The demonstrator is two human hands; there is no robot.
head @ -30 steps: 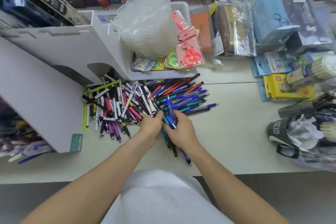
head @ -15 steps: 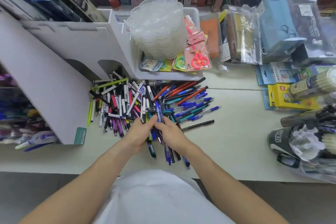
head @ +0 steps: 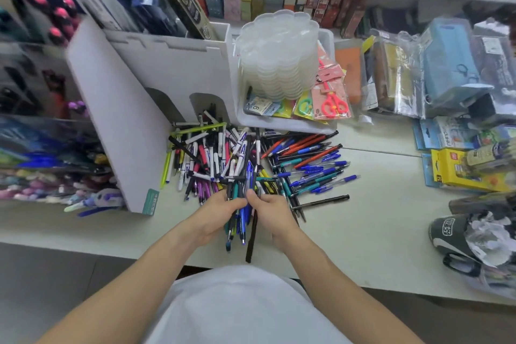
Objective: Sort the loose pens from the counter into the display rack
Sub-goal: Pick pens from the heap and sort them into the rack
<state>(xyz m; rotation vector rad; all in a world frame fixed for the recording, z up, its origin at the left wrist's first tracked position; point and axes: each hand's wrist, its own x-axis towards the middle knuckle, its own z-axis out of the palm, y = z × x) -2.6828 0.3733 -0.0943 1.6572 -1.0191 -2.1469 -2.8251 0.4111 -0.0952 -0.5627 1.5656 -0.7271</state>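
Observation:
A big heap of loose pens (head: pixel 240 153) in blue, red, white, purple and teal lies on the white counter (head: pixel 363 232). Between my two hands stands a bundle of pens (head: pixel 241 220), blue, teal and black, pointing away from me. My left hand (head: pixel 215 218) grips the bundle from the left. My right hand (head: pixel 272 212) pinches it from the right at the top. The white display rack (head: pixel 120 120) rises at the left, with tiers of pens behind its side panel and two arched openings at its foot.
A white bin (head: pixel 282 123) holds a stack of clear plastic lids (head: pixel 279 56) and packaged scissors (head: pixel 333 100). Pencil cases in plastic bags (head: pixel 435 75) and a yellow box (head: pixel 458 170) fill the right side. A single black pen (head: pixel 324 200) lies apart to the right of the heap.
The view has swung left and up, showing more of the rack. Both hands have gathered the bundle tighter and raised it a little off the counter.

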